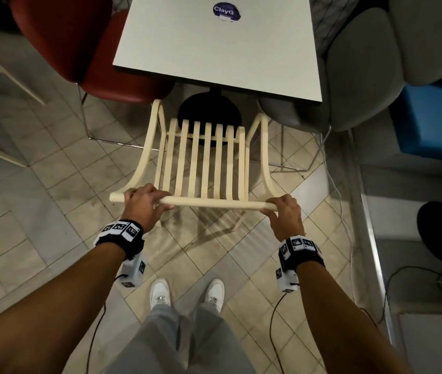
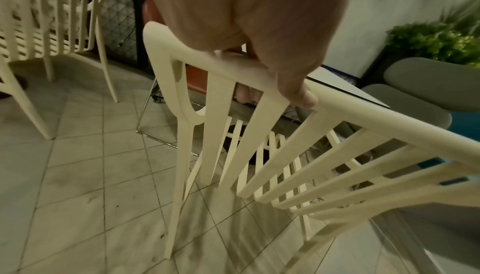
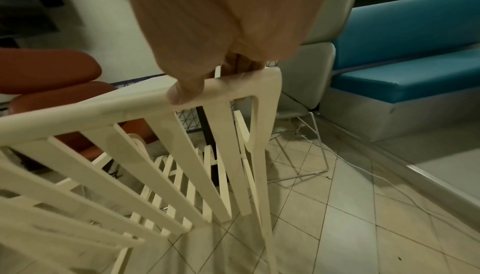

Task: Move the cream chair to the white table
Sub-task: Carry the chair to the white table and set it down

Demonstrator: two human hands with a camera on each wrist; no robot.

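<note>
The cream slatted chair (image 1: 203, 163) stands in front of me, its seat facing the near edge of the white table (image 1: 214, 49). My left hand (image 1: 144, 203) grips the left end of the chair's top rail (image 1: 214, 203), fingers curled over it and thumb under. My right hand (image 1: 284, 209) grips the rail's right end in the same way. In the left wrist view the left hand (image 2: 259, 37) wraps the cream chair (image 2: 259, 155)'s rail. The right wrist view shows the right hand (image 3: 221, 42) on the corner of the cream chair (image 3: 182, 155). The chair's front sits just short of the table's black round base (image 1: 209, 114).
A red chair (image 1: 79, 49) stands at the table's left and a grey chair (image 1: 349, 85) at its right. A blue bench (image 1: 436, 117) lies further right, with a white cable (image 1: 338, 190) on the tiled floor. Another cream chair (image 2: 39, 31) stands to the left.
</note>
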